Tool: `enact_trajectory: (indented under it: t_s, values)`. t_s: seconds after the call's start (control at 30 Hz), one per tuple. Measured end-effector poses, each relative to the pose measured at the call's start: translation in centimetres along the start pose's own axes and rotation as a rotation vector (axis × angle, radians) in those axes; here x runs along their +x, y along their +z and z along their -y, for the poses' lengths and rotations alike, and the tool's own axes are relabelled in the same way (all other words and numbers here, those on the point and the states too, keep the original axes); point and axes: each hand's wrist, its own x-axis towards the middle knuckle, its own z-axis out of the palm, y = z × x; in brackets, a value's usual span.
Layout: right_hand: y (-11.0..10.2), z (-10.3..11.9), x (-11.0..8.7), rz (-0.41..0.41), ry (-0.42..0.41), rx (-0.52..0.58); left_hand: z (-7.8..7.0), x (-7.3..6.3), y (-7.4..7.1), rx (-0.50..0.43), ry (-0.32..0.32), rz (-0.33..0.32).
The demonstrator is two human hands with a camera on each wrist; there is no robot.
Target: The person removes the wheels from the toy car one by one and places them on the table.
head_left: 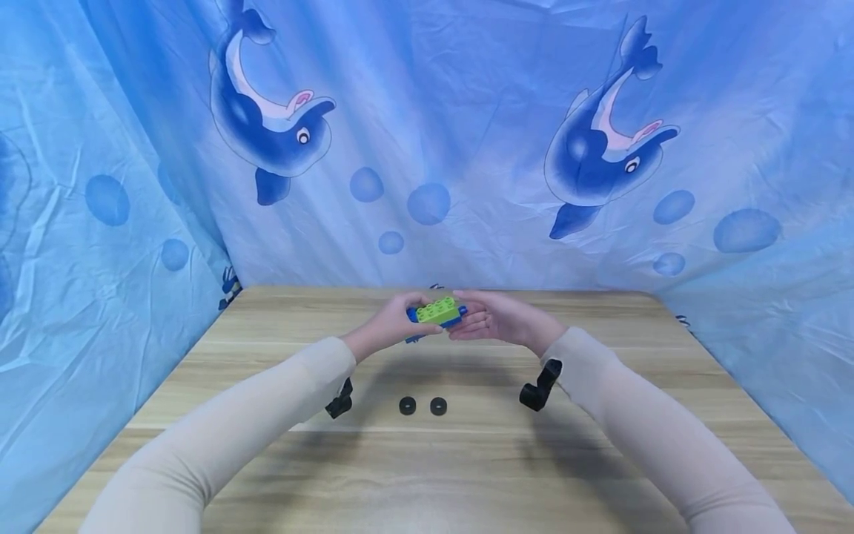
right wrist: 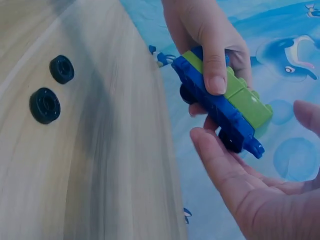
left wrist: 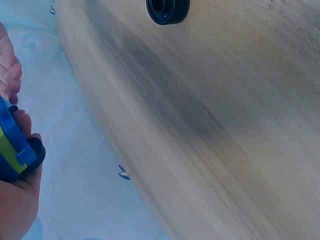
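Green-blue car [head_left: 439,311] gripped by L hand [head_left: 395,317]; R hand [head_left: 499,317] unclenched, alongside; 2 blk wheels [head_left: 408,410] on tbl [head_left: 427,475]

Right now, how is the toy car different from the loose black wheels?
The toy car is mostly blue and green, while the loose wheels are all black. The toy car is held up in the left hand, but the loose wheels lie on the table. The toy car is longer and blocky; each loose wheel is small and round. Both have black, round parts: the toy car has dark wheels underneath.
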Motion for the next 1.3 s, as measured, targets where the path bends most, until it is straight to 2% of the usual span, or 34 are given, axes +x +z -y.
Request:
enact_trajectory:
  t_s: [0.23,0.4,0.53,0.77,0.97,1.2,1.3]
  values:
    - [0.9,-0.1,0.5,-0.019,0.078,0.089,-0.7,0.2,0.0,0.029,0.068,0.003]
    - [1.6,-0.1,0.7,-0.051,0.106,0.161,-1.4,0.4,-0.1,0.021,0.06,0.016]
    - [1.9,0.0,0.7,-0.101,0.119,0.25,-1.5,0.5,-0.4,0.053,0.058,0.017]
    - [2.4,-0.3,0.4,-0.131,0.108,0.272,-1.0,0.4,-0.4,0.043,0.055,0.03]
    - [2.4,-0.5,0.6,-0.137,0.094,0.274,-0.6,0.2,-0.3,-0.011,-0.015,0.002]
    - [1.7,-0.1,0.5,-0.135,0.043,0.302,-0.6,-0.4,-0.6,-0.244,-0.121,-0.048]
    - [1.4,0.1,0.5,-0.153,0.033,0.31,-0.5,-0.9,-0.2,-0.288,-0.164,-0.076]
